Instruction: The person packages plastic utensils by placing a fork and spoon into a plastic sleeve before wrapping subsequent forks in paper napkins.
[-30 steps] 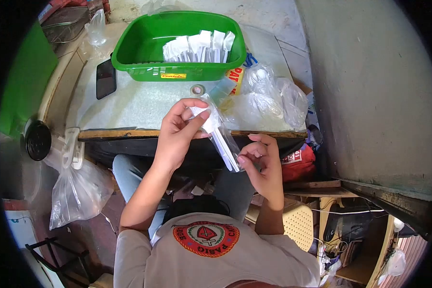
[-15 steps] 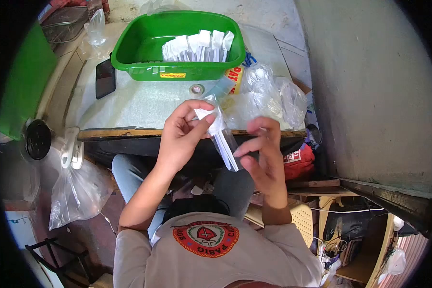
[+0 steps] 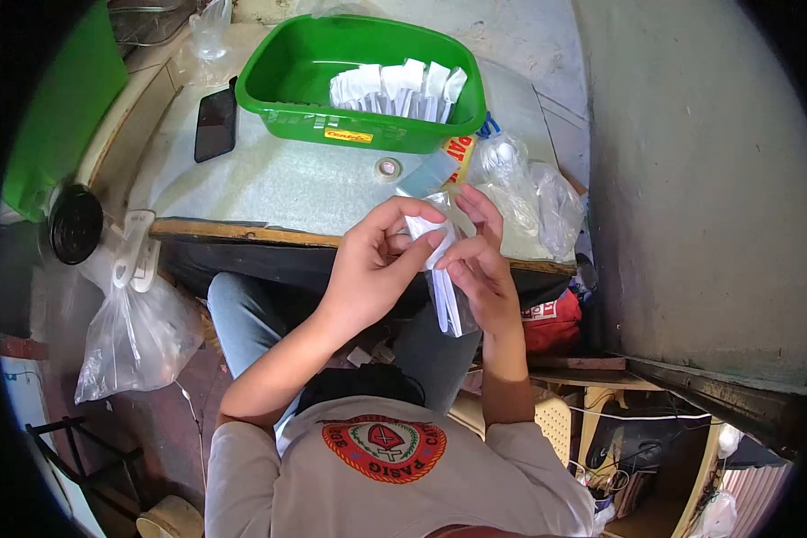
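Observation:
My left hand (image 3: 375, 262) pinches the upper end of a clear plastic cutlery packet (image 3: 446, 307) between thumb and fingers. Inside the sleeve are a folded white napkin and long white handles pointing down toward my lap. From the other side, my right hand (image 3: 486, 285) has its thumb and index finger closed on the packet's side, with its other fingers raised. The packet is in the air over the table's front edge. Beyond it, a green basin (image 3: 282, 121) holds several similar white-topped packets (image 3: 390, 85).
On the table (image 3: 287, 193) lie a roll of tape (image 3: 388, 169), a black phone (image 3: 215, 124) and clear plastic bags (image 3: 511, 179) with white pieces inside. A clear bag (image 3: 139, 336) hangs at the left edge. A grey wall (image 3: 690, 179) stands on the right.
My right hand has moved up and in to grip the packet, where before it was apart with fingers spread. The view has shifted slightly.

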A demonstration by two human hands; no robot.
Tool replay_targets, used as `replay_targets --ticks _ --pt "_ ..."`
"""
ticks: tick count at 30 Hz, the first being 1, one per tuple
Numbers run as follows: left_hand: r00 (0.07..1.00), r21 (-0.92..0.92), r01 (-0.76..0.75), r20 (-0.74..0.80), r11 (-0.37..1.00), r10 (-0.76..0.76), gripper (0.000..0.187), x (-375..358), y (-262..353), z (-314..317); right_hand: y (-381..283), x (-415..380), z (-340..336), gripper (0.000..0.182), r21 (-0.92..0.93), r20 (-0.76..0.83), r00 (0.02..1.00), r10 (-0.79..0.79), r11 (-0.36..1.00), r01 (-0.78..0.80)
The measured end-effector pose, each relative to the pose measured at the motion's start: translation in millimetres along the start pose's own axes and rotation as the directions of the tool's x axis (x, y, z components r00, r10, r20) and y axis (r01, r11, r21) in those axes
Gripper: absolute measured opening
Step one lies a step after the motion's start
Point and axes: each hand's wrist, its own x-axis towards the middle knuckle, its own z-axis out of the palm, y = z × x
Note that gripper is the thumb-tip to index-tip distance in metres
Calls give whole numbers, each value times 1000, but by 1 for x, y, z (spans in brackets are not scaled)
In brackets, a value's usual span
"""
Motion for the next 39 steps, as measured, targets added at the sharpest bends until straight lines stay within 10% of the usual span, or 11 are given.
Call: replay_targets --ticks 39 --pt "994 -30 -32 -106 999 29 20 -5 -7 -1 -23 -24 6 4 76 -114 987 118 991 -109"
